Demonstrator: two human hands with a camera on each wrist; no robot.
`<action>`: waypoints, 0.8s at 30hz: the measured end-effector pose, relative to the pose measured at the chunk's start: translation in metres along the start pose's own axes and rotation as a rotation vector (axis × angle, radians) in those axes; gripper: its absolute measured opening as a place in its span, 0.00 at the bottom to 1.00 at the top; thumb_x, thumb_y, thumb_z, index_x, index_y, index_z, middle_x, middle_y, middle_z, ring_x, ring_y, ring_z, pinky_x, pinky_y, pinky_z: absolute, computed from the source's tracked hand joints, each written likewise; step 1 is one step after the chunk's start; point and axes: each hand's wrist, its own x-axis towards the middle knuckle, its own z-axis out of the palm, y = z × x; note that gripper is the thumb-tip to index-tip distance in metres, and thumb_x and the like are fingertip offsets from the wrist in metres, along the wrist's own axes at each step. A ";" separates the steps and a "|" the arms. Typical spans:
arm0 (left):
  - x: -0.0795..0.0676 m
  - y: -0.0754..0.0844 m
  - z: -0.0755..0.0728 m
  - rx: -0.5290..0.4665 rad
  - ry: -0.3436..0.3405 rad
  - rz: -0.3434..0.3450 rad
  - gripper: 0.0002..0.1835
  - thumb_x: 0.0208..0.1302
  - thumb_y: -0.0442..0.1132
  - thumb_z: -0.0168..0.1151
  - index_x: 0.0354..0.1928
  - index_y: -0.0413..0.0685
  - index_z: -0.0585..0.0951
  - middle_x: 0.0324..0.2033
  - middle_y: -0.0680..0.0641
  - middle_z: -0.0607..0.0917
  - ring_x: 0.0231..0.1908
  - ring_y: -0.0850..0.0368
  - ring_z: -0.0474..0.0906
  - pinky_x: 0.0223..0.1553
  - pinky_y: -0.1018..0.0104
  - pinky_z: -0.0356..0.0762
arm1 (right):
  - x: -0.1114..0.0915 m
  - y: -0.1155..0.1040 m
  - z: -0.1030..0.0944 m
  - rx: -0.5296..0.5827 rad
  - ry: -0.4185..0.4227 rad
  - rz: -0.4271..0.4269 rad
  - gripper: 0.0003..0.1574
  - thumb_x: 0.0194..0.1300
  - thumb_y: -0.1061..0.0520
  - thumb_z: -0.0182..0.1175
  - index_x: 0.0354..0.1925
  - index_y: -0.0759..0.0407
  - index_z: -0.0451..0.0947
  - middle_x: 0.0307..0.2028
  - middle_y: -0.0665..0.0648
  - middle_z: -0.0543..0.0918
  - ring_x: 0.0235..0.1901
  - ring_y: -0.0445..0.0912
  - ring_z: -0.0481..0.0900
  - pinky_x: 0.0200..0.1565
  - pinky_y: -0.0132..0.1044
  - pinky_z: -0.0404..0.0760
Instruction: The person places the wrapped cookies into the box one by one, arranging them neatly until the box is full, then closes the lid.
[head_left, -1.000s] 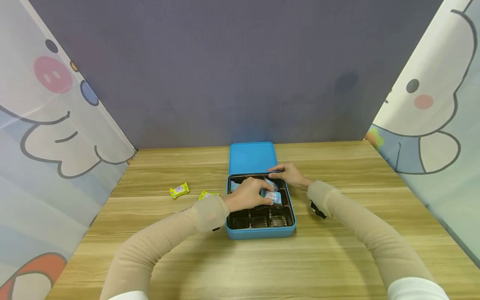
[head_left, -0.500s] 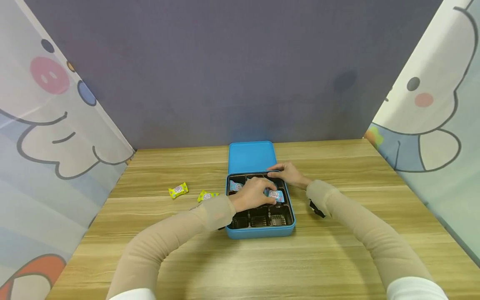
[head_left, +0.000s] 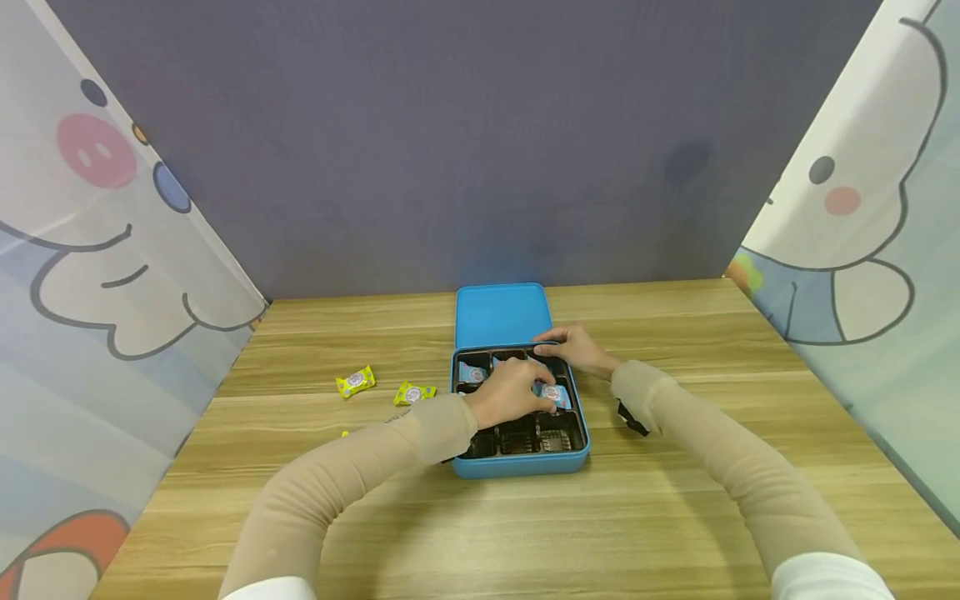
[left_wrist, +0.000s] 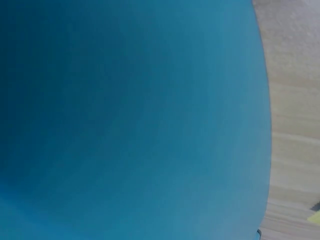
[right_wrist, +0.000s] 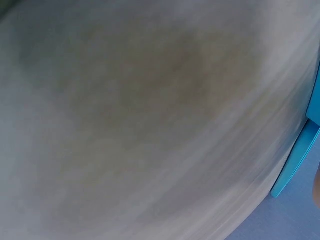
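Observation:
In the head view a blue box (head_left: 521, 467) with a black divided tray stands open on the table. My left hand (head_left: 512, 393) reaches over its middle, thumb and fingers pinching a blue wrapped candy (head_left: 556, 396) at the right middle compartment. Another blue candy lies in the back left compartment, and more blue wrappers show partly behind the hand. My right hand (head_left: 579, 350) holds the box at its back right corner, fingers by the lid (head_left: 502, 315). The box's blue side fills most of the left wrist view; the right wrist view catches its edges at far right.
Two yellow wrapped candies (head_left: 356, 382) lie left of the box, and a sliver of yellow shows beside the left sleeve (head_left: 360, 467). A grey panel (head_left: 480, 150) stands behind the wooden table, with cartoon-print curtains on both sides.
My left hand has shifted slightly right and down with the blue candy, uncovering more of the back left candy. The right hand has stayed at the box corner.

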 end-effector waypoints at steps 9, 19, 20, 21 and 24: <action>-0.001 0.002 -0.001 0.000 0.016 -0.003 0.21 0.52 0.50 0.68 0.47 0.49 0.82 0.40 0.52 0.85 0.29 0.68 0.80 0.35 0.77 0.78 | 0.001 0.000 0.000 -0.028 0.008 0.006 0.21 0.61 0.55 0.60 0.51 0.63 0.78 0.52 0.64 0.77 0.52 0.57 0.74 0.52 0.49 0.76; -0.002 0.002 0.004 0.055 0.071 0.016 0.20 0.51 0.51 0.67 0.46 0.50 0.83 0.41 0.53 0.85 0.41 0.62 0.81 0.42 0.75 0.78 | -0.001 -0.001 0.001 -0.029 0.003 -0.001 0.22 0.62 0.54 0.59 0.52 0.63 0.77 0.53 0.65 0.77 0.52 0.57 0.74 0.52 0.48 0.77; -0.002 0.002 0.004 0.058 0.072 0.018 0.20 0.52 0.51 0.67 0.46 0.50 0.83 0.41 0.53 0.85 0.41 0.62 0.81 0.42 0.75 0.78 | -0.001 -0.001 0.001 -0.034 0.001 -0.003 0.22 0.62 0.54 0.59 0.52 0.64 0.77 0.53 0.65 0.77 0.52 0.58 0.74 0.52 0.48 0.77; -0.002 0.002 0.004 0.056 0.071 0.019 0.20 0.52 0.51 0.67 0.46 0.50 0.83 0.41 0.53 0.85 0.41 0.62 0.81 0.42 0.75 0.78 | -0.001 -0.001 0.001 -0.034 0.002 0.002 0.22 0.62 0.54 0.59 0.52 0.64 0.77 0.53 0.65 0.77 0.52 0.57 0.74 0.52 0.48 0.77; -0.003 0.002 0.004 0.051 0.067 0.022 0.20 0.52 0.50 0.67 0.46 0.50 0.82 0.42 0.53 0.85 0.40 0.62 0.81 0.41 0.75 0.78 | 0.000 0.000 0.001 -0.024 0.004 0.021 0.22 0.62 0.54 0.60 0.52 0.63 0.77 0.53 0.64 0.77 0.53 0.57 0.74 0.52 0.48 0.77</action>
